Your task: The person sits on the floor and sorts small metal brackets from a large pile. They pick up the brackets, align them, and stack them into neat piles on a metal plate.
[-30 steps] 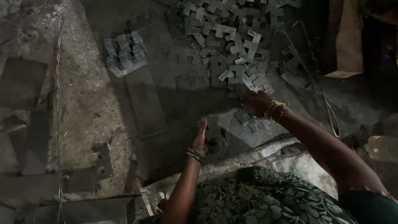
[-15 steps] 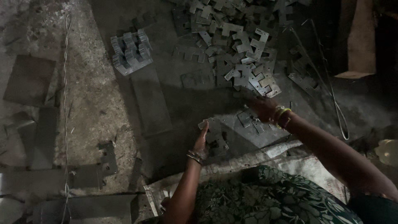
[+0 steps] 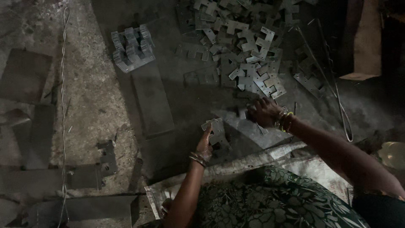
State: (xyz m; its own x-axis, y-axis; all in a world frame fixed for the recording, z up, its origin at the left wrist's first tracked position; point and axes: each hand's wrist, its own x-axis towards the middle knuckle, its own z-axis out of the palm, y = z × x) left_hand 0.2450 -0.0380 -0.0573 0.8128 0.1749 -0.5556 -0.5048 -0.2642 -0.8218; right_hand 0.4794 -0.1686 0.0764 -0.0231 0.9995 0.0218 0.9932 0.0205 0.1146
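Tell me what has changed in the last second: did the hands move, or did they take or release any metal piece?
The left hand now holds a small stack of notched metal plates; earlier it was raised with nothing clearly in it. The right hand stays at the near edge of the loose pile; what it grips is unclear. The neat stack and the wire did not move.

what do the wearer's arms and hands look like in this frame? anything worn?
Both forearms are bare: no gloves, no sleeves in view. The left hand has thin metallic bangles at the wrist. The right hand wears a stack of bangles, yellow and gold-toned, some perhaps green or red. A dark green patterned garment covers the lap. The dim light hides finer detail, such as rings.
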